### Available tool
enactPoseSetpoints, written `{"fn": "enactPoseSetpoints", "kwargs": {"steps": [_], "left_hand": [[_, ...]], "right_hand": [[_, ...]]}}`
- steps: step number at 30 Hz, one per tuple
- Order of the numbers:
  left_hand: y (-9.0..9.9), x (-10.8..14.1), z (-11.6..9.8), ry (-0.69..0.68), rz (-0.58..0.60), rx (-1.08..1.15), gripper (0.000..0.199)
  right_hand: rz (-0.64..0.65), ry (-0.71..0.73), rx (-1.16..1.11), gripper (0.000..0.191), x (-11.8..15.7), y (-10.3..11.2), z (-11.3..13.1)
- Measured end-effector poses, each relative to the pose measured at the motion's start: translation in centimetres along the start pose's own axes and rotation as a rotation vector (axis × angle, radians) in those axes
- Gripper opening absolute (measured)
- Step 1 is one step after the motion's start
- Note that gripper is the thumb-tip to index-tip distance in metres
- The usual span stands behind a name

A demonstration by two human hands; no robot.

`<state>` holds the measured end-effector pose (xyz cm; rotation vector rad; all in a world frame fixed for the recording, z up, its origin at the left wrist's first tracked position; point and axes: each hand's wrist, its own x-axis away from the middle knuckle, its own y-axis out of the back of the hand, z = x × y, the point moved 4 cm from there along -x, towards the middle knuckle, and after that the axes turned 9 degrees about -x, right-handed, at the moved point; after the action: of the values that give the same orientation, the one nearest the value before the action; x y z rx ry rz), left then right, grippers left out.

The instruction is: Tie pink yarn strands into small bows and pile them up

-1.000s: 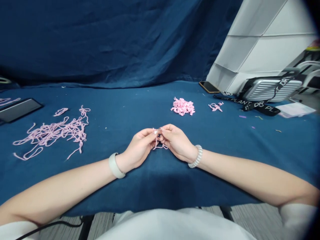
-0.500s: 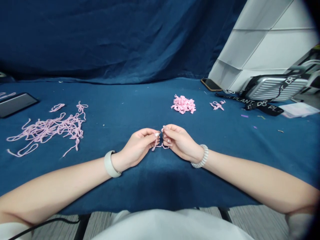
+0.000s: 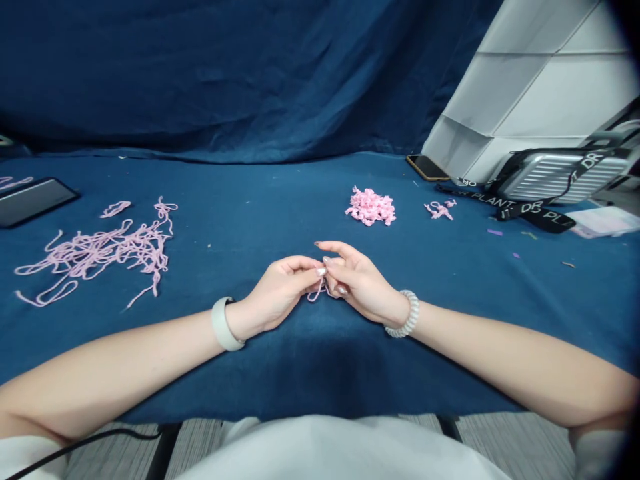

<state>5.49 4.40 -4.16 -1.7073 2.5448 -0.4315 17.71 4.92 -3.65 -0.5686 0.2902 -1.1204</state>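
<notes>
Above the blue cloth, my left hand pinches a short piece of pink yarn between thumb and index finger. A small loop of it hangs below the fingertips. My right hand meets the left at the fingertips; its thumb and lower fingers close on the same yarn, while its index finger is lifted and stretched to the left. The part of the yarn between the fingers is hidden. Beyond my hands lies a heap of knotted pink yarn pieces. Loose strands of pink yarn lie tangled on the left.
Far left are a dark tablet-like device and a small yarn bundle. On the right lie a few yarn scraps, a phone, a lettered black strap, a ribbed silver case and small paper bits.
My fingertips have come together, closing the small gap between my hands. The right index finger has lifted away from the thumb. The view has shifted slightly.
</notes>
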Motion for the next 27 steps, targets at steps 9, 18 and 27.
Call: {"fn": "enactPoseSetpoints", "kwargs": {"steps": [9, 18, 27], "left_hand": [[-0.01, -0.12, -0.26, 0.020, 0.012, 0.012, 0.009], [-0.20, 0.00, -0.33, -0.018, 0.121, 0.046, 0.007], [-0.33, 0.07, -0.58, -0.011, 0.269, -0.090, 0.016]], "right_hand": [[0.112, 0.025, 0.168, 0.062, 0.59, -0.57, 0.20], [0.128, 0.069, 0.205, 0.076, 0.90, -0.78, 0.26], [0.197, -0.032, 0.251, 0.088, 0.50, -0.22, 0.29]]}}
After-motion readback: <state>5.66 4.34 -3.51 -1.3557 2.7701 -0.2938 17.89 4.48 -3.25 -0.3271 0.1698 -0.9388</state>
